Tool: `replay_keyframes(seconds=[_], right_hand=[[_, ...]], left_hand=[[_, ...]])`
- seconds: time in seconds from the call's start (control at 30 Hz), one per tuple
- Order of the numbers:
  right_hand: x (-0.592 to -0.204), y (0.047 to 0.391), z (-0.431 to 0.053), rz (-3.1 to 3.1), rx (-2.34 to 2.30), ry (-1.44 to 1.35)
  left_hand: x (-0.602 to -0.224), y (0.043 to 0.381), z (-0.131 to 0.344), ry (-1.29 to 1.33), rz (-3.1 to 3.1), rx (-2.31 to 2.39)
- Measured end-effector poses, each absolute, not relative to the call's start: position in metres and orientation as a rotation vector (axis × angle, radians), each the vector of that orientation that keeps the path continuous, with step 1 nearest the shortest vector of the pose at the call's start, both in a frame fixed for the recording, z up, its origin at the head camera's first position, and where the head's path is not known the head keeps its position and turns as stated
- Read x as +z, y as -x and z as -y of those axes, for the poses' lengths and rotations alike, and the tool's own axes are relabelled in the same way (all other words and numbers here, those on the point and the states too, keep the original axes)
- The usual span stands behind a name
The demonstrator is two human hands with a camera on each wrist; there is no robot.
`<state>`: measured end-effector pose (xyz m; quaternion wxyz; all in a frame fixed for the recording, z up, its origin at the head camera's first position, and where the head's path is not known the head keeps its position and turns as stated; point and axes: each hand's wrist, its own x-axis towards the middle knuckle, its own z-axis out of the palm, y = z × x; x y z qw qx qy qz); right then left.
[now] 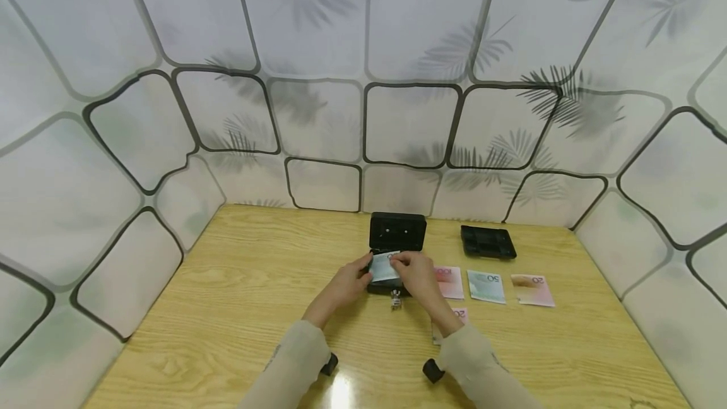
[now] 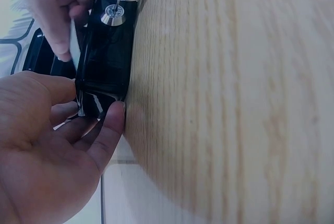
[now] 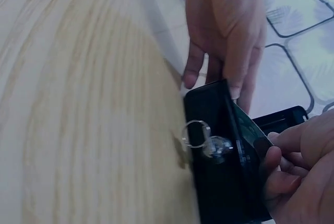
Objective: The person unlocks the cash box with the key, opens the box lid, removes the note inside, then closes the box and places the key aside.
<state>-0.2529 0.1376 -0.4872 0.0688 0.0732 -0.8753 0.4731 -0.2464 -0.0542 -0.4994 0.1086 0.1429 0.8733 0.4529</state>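
Note:
A small black cash box [image 1: 388, 288] stands on the table with its lid [image 1: 397, 231] raised at the back. A ring of keys [image 1: 396, 300] hangs from its front lock. My left hand [image 1: 346, 284] holds the left end of the box, with fingers against its side and rim [image 2: 78, 84]. Between thumb and fingers my right hand [image 1: 417, 275] pinches a bluish banknote [image 1: 382, 267]. The note lies slanted over the box opening, its lower edge inside the rim in the right wrist view. Most of the box's inside is hidden by the note and hands.
Right of the box lie a pink 100 note [image 1: 450, 283], a greenish 50 note [image 1: 486, 287] and a 20 note [image 1: 532, 290] in a row. Another 20 note [image 1: 461, 315] is partly under my right forearm. A black compartment tray [image 1: 488, 242] sits behind them.

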Motion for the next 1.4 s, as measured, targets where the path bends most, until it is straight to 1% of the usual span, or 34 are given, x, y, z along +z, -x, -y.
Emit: replay_keyframes(seconds=[0.17, 0.47, 0.73, 1.13, 1.4], right_hand=[[-0.476, 0.251, -0.141, 2.569, 1.493, -0.209], [-0.456, 0.246, -0.151, 2.577, 1.512, -0.107], [-0.433, 0.239, -0.164, 2.558, 1.549, -0.118], [-0.412, 0.227, -0.205, 2.466, 1.549, -0.224], [-0.405, 0.216, -0.242, 2.520, 1.468, -0.204]], left_hand=[[-0.499, 0.246, 0.054, -0.394, -2.571, 1.334], [-0.499, 0.245, 0.054, -0.388, -2.573, 1.363], [-0.500, 0.243, 0.055, -0.410, -2.570, 1.383], [-0.499, 0.245, 0.055, -0.432, -2.556, 1.369], [-0.500, 0.245, 0.055, -0.429, -2.549, 1.366]])
